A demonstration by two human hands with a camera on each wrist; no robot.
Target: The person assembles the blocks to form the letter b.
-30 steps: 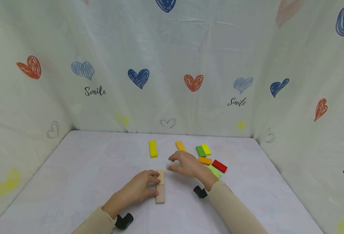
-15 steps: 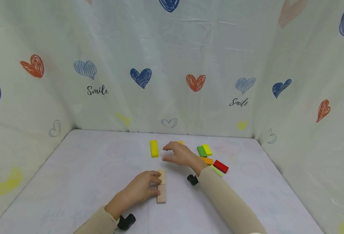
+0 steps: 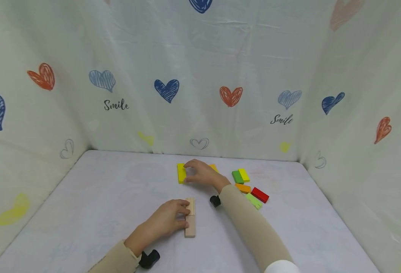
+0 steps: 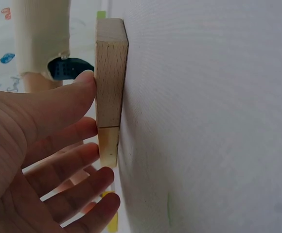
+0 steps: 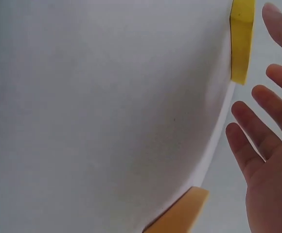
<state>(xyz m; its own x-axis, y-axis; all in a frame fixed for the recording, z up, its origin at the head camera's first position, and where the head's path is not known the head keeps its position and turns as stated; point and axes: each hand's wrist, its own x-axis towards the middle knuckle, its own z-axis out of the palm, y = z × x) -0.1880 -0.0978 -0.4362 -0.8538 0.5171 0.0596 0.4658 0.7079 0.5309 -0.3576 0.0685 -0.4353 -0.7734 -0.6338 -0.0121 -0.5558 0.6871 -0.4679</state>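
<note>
Two bare wooden blocks lie end to end in a line on the white table. The nearer plain block (image 3: 190,227) meets the farther striped block (image 3: 192,205). My left hand (image 3: 166,220) rests along their left side. In the left wrist view its thumb touches the plain block (image 4: 111,85), and its fingers lie fairly straight beside the other one. Farther back, my right hand (image 3: 203,174) hovers at the right side of a yellow block (image 3: 181,173), partly covering it in the head view. The right wrist view shows spread fingers (image 5: 257,131) with a gap to the yellow block (image 5: 241,46).
An orange block (image 3: 214,167) lies partly hidden behind the right hand. To its right are a green block (image 3: 237,177), another yellow block (image 3: 244,175), a second orange block (image 3: 243,189), a red block (image 3: 260,195) and a light green block (image 3: 253,201). A heart-printed curtain (image 3: 200,117) encloses the table.
My right hand has moved left and farther back, from near the orange block to beside the yellow block. The left hand stays at the wooden blocks.
</note>
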